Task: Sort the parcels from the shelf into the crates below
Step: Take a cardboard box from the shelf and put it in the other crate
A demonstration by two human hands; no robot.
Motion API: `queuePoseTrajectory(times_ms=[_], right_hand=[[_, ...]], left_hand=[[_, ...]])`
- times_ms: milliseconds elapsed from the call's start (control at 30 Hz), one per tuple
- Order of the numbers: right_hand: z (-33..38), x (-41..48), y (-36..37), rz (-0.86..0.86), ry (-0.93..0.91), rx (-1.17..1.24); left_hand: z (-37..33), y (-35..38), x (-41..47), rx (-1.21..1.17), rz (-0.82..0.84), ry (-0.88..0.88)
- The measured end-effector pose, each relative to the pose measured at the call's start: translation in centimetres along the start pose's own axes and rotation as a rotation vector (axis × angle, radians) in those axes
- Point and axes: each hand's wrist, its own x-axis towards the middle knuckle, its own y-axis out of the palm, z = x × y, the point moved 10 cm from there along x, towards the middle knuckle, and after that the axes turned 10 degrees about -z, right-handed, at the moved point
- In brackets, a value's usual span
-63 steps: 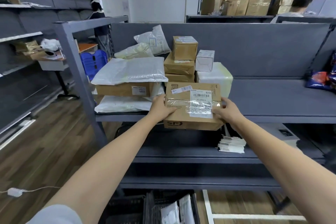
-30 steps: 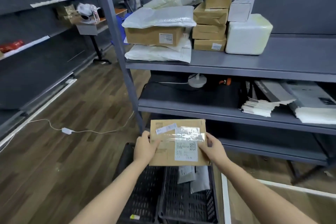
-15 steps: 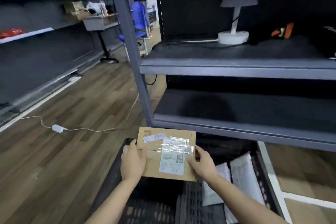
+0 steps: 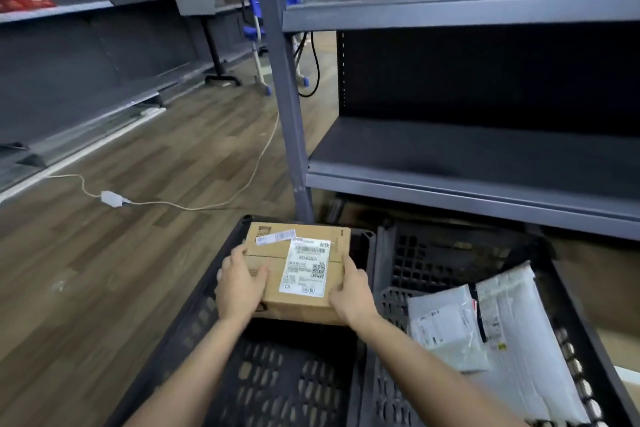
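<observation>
Over the left black crate (image 4: 277,385), at its far end, a cardboard parcel (image 4: 304,302) with a white shipping label sits between both hands. Left hand (image 4: 240,282) grips its left edge, thumb on top; right hand (image 4: 351,291) wraps round the right edge the same way. Can't tell if the box touches the crate floor. The right crate (image 4: 433,260) beside it holds two white poly mailers (image 4: 450,326). Both crates sit under the grey shelf unit (image 4: 450,180).
</observation>
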Motion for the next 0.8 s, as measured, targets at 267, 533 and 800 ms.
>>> queuePoseTrajectory(times_ms=[267,533,800], right_hand=[[-5.4,2.5,7.3,0.154,0.187,-0.37],[-10.8,6.3,12.0,0.115,0.246,-0.58],[-12.7,7.7,15.0,0.308,0.302,-0.832]], left_hand=[[3.7,9.7,-0.6,0.023,0.471,0.094],[8.7,17.6,-1.6,0.185,0.721,0.179],[10.1,20.8,-1.8,0.266,0.68,0.327]])
